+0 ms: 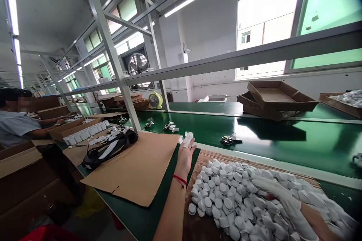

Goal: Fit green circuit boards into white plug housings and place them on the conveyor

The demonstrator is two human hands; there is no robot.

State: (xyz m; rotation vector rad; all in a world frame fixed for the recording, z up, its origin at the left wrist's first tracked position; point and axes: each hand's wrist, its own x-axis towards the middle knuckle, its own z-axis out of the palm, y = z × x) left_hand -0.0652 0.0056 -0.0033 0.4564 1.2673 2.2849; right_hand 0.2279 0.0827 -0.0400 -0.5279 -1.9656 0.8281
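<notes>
My left hand, with a red cord at the wrist, reaches out to the edge of the green conveyor belt. Its fingers are around a small white plastic part, whose exact kind I cannot make out. My right hand wears a white glove and rests in a large heap of round white plastic caps. Motion smears its fingers among the caps, so whatever they grip is hidden. Small circuit boards with white parts lie spaced along the belt.
A flat cardboard sheet and a black strap-like item lie to the left. Stacked cardboard trays stand beyond the belt, near a green fan. A metal frame post rises ahead. Another person works at far left.
</notes>
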